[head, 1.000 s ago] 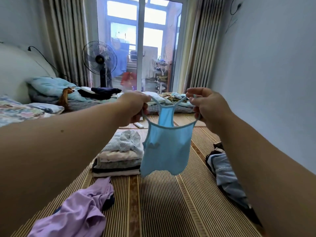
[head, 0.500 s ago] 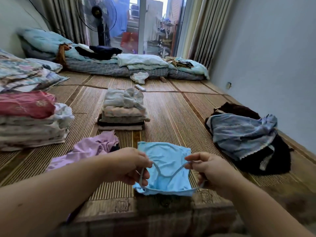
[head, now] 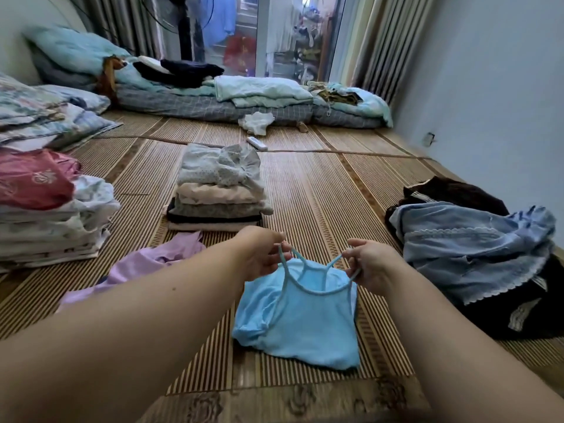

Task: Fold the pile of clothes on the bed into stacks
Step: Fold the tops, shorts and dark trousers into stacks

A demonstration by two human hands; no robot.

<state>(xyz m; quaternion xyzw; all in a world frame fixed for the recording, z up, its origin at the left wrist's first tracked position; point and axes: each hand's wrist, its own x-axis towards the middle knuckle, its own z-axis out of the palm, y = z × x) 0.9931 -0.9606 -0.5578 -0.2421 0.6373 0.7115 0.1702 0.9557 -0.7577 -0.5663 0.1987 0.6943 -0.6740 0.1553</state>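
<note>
Closest to you, the blue camisole (head: pixel 305 328) lies on the woven mat (head: pixel 320 203), its body rumpled at the near left corner. Your left hand (head: pixel 262 254) pinches one of the thin straps (head: pixel 331 263) and your right hand (head: pixel 370 264) pinches the other, both lifted just off the cloth.

Expect it to be very light, limp and a little stretchy, sagging and twisting wherever it is unsupported. The straps will do for positioning, but the side seams or hem corners look the better hold for folding.

Bare mat runs ahead of the garment. Just left lies a loose lilac garment (head: pixel 146 264). On the right, an unfolded heap (head: pixel 470 254) sits near the wall (head: pixel 488 87). Beyond stand the middle folded stack (head: pixel 218 193) and, further left, a taller stack (head: pixel 52 221). Bedding (head: pixel 259 96) lies farthest back.
</note>
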